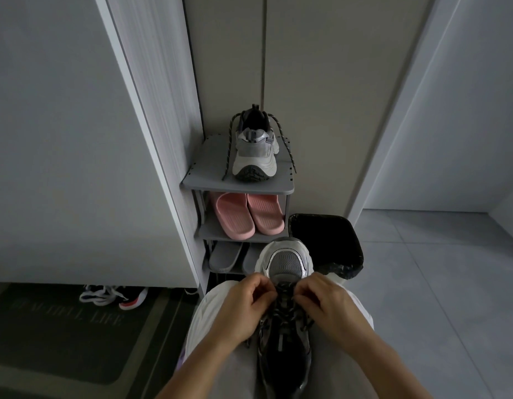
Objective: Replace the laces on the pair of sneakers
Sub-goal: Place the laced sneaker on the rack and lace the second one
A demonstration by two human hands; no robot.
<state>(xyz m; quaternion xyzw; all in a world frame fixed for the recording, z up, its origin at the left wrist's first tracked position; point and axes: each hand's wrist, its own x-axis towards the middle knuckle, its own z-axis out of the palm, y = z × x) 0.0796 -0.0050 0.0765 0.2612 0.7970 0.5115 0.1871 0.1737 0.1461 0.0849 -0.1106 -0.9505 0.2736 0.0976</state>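
A grey and white sneaker (287,263) lies on my lap with its toe pointing away from me. A dark speckled lace (285,309) runs through its eyelets. My left hand (243,309) and my right hand (327,306) sit on either side of the lowest eyelets near the toe, and each pinches the lace there. The second sneaker (255,151) stands on the top shelf of the shoe rack (197,180) with its heel toward me, and its dark lace hangs loose down both sides.
Pink slippers (249,214) fill the rack's middle shelf and grey slippers (225,256) the lower one. A bin with a black bag (330,243) stands right of the rack. A dark doormat (62,335) and other shoes (114,296) lie at the left under a cabinet.
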